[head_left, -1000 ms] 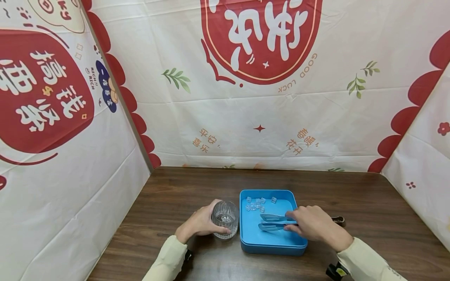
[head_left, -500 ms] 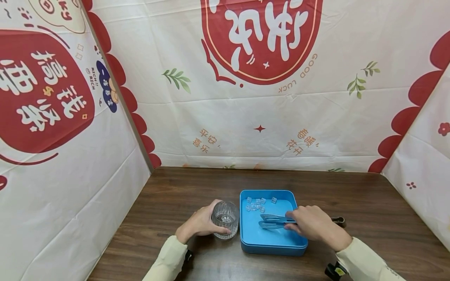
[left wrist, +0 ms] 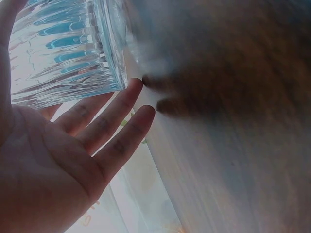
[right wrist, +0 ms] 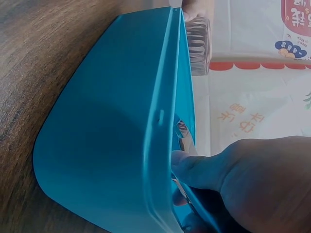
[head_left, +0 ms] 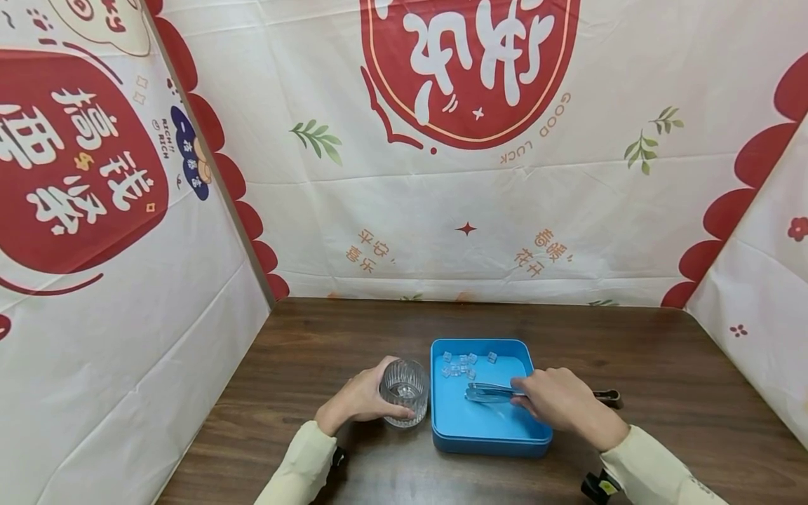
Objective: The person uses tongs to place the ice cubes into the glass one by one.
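Note:
My left hand (head_left: pixel 361 401) holds a clear ribbed drinking glass (head_left: pixel 407 396) upright on the table, thumb on the near side and fingers round the far side. In the left wrist view, some fingertips reach down to the table beside the glass (left wrist: pixel 73 48). Right of it stands a blue rectangular tray (head_left: pixel 492 426). Several small clear cubes (head_left: pixel 463 366) lie in its back left part. Over the tray my right hand (head_left: pixel 564 400) grips metal tongs (head_left: pixel 489 393), their tips close together and pointing left, apart from the cubes. The tray wall (right wrist: pixel 107 107) hides part of the tongs in the right wrist view.
All of this stands on a dark wooden table (head_left: pixel 353 330). White printed cloth (head_left: pixel 404 210) hangs behind it and at both sides. The tongs' looped end (head_left: pixel 609 399) sticks out past the tray's right rim.
The tongs' arms, spread apart one second ago, have been squeezed together by my right hand. The left hand, glass, tray and cubes have stayed in place.

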`<state>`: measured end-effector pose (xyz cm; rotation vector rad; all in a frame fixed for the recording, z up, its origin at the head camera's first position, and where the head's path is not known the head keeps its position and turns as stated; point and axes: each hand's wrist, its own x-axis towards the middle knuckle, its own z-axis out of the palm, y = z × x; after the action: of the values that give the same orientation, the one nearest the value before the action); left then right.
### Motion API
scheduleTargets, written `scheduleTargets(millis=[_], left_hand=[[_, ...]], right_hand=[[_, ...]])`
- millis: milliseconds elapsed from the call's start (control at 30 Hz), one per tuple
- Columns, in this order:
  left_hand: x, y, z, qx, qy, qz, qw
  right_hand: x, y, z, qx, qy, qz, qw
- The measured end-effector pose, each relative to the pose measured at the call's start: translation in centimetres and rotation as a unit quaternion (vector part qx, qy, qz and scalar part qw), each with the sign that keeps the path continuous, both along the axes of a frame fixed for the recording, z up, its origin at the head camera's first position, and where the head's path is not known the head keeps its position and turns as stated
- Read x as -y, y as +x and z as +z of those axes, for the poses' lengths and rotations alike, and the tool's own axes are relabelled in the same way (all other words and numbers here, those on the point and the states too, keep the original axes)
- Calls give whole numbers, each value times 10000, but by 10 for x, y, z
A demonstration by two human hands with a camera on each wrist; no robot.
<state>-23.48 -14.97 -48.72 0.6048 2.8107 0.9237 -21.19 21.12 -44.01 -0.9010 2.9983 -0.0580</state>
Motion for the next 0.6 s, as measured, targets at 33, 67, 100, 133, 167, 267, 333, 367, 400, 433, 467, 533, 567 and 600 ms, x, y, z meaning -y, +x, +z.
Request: scheduleTargets(millis=[33,67,100,133,167,267,333,367,400,433,467,533,567,600], left_hand=[[0,0,0,-5,-13,8,10000],[0,-1,0,-10,-22,12,10000],[0,-1,0,-12,-24,14,10000],[0,-1,0,-10,-18,15,10000],[0,-1,0,-7,-13,18,10000],[0,-1,0,12,-17,27,10000],[0,-1,0,30,-7,38,10000],[0,-1,0,32,-10,43,10000],[0,-1,0,31,-17,46,10000],[0,-1,0,29,-19,45,10000],[0,-1,0,29,-20,46,10000],[0,0,0,32,-23,43,10000],[0,0,0,26,-19,37,10000],[0,0,0,28,-15,36,10000]], right_hand=[[0,0,0,-26,0,9,10000],[0,0,0,-50,-2,15,10000],[0,0,0,-70,-4,26,10000],[0,0,0,-86,-8,35,10000],[0,0,0,-99,-14,41,9999],[-1,0,-1,-135,-31,61,9999],[-1,0,-1,-163,-45,77,9998],[-1,0,-1,-181,-51,87,9998],[-1,0,-1,-202,-57,95,9997],[-1,0,-1,-219,-61,104,9997],[-1,0,-1,-232,-67,108,9997],[-1,0,-1,-251,-70,109,9996],[-1,-1,-1,-257,-68,108,9996],[-1,-1,-1,-258,-64,103,9996]])
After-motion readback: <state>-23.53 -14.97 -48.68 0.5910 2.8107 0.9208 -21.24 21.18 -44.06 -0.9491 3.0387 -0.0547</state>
